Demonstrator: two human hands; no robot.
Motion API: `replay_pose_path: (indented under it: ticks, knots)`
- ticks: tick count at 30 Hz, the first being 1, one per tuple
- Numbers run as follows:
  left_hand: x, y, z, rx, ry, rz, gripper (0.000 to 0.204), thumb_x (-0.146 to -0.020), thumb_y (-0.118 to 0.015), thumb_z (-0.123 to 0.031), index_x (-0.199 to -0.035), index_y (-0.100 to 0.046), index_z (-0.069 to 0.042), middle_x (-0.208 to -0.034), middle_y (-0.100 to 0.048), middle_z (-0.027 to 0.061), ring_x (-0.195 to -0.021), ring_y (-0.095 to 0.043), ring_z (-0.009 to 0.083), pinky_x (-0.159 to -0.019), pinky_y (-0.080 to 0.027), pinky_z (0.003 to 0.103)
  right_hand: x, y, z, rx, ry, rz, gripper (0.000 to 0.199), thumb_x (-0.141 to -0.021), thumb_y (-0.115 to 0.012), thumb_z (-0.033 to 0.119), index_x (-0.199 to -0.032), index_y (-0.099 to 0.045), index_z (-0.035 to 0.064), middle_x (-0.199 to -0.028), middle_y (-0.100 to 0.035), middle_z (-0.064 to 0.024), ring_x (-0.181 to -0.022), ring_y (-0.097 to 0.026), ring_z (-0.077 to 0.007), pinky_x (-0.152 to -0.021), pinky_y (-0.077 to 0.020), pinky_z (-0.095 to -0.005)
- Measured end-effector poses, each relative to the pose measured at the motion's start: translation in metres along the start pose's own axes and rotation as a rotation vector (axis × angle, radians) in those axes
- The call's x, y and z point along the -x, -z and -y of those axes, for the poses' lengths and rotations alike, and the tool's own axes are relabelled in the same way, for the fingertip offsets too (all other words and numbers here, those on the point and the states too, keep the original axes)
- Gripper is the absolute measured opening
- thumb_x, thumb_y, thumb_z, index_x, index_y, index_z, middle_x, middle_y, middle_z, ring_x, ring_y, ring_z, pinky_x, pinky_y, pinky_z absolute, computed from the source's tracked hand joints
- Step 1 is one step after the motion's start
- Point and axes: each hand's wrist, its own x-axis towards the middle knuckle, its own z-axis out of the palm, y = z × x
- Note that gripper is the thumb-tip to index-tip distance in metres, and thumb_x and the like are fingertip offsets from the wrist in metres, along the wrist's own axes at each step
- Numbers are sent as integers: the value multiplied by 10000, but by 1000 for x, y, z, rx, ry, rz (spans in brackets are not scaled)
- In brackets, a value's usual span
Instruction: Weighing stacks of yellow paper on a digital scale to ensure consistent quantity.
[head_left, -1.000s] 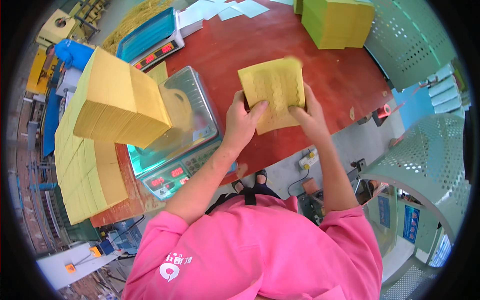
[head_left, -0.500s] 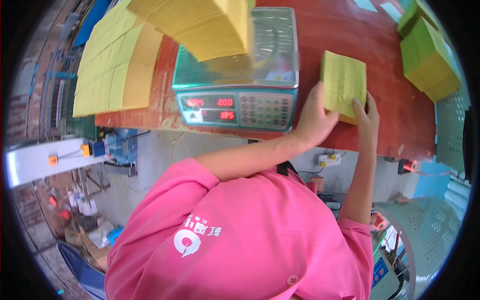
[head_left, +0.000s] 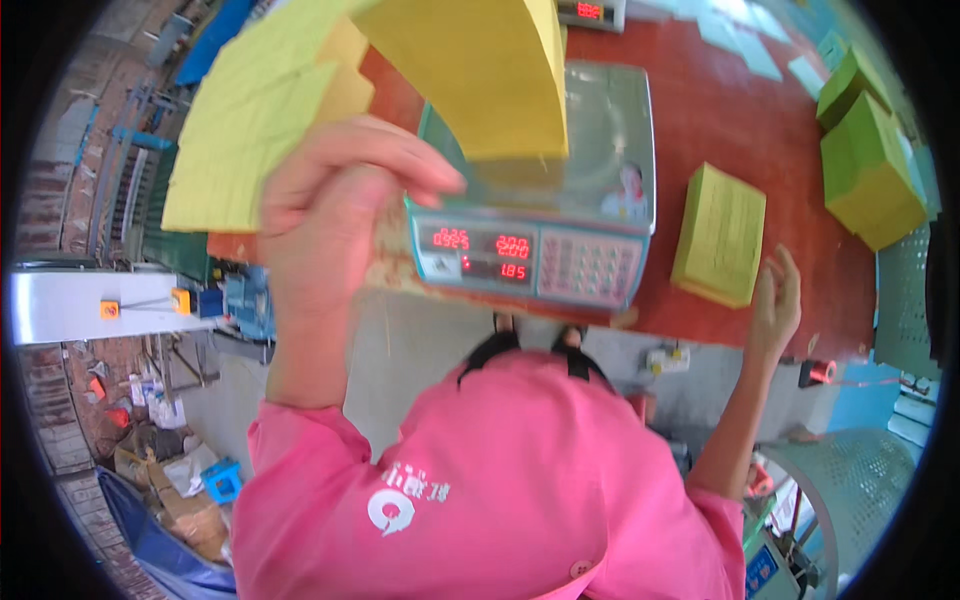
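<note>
A tall, slightly bowed stack of yellow paper [head_left: 490,75] stands on the pan of a digital scale [head_left: 600,215] with lit red figures. My left hand [head_left: 335,205] is raised at the scale's front left corner, between it and the yellow paper piles [head_left: 245,150]. Its fingers are half bent and somewhat blurred, with nothing visible in them. To the right of the scale lies a small yellow paper block [head_left: 722,235] on the red table. Beside that block's near right edge is my right hand [head_left: 775,305], fingers apart and holding nothing.
More yellow paper blocks [head_left: 870,175] stand at the right edge of the red table [head_left: 690,110]. Pale sheets [head_left: 745,45] lie at the back. A second scale [head_left: 595,12] shows at the top. A perforated metal guard [head_left: 860,490] stands at lower right.
My left hand has left the small block and swung left past the scale's front. The block now lies turned on the table, and my right hand has come off it. The view has shifted.
</note>
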Motion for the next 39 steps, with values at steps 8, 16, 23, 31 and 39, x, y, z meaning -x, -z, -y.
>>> replay_pose_path:
  ticks: [8,16,23,31,39]
  knots:
    - [-96,52,-10,-865,-351,-46,280,-846,-672,-64,-1121,-677,-12,-1206,-656,126,-1147,-605,223,-1032,-430,352,53,-81,86,-339,193,208,241,-914,-521,-87,-1120,-629,-20,-1237,-618,-102,-1060,-599,-136,-883,-481,-260]
    - [-126,83,22,-692,-103,126,220,-833,-725,-84,-1044,-696,-28,-1163,-679,64,-1128,-604,182,-1012,-426,300,90,-106,93,-351,127,195,224,-932,-515,-75,-1121,-629,-40,-1154,-639,-90,-985,-613,-122,-876,-485,-255]
    - [-135,89,26,-673,-129,171,157,-862,-695,-84,-999,-696,-9,-1125,-686,74,-1049,-627,170,-936,-465,303,102,-112,88,-377,63,158,240,-954,-510,-50,-1157,-636,-18,-1112,-643,-59,-961,-617,-116,-857,-488,-257]
    - [-122,82,18,-905,-396,76,91,-866,-673,-77,-913,-679,0,-1017,-711,104,-941,-674,233,-847,-521,320,102,-117,103,-393,66,139,215,-935,-533,-55,-1119,-638,-25,-1037,-656,-59,-917,-607,-90,-803,-492,-232]
    - [-36,-4,10,-1057,-999,292,101,-793,-656,-69,-882,-638,-25,-1009,-684,104,-1042,-658,253,-959,-484,482,80,-95,167,-1284,-238,565,385,-969,-470,102,-1328,-492,-35,-1246,-603,-135,-1055,-638,-213,-867,-521,-356]
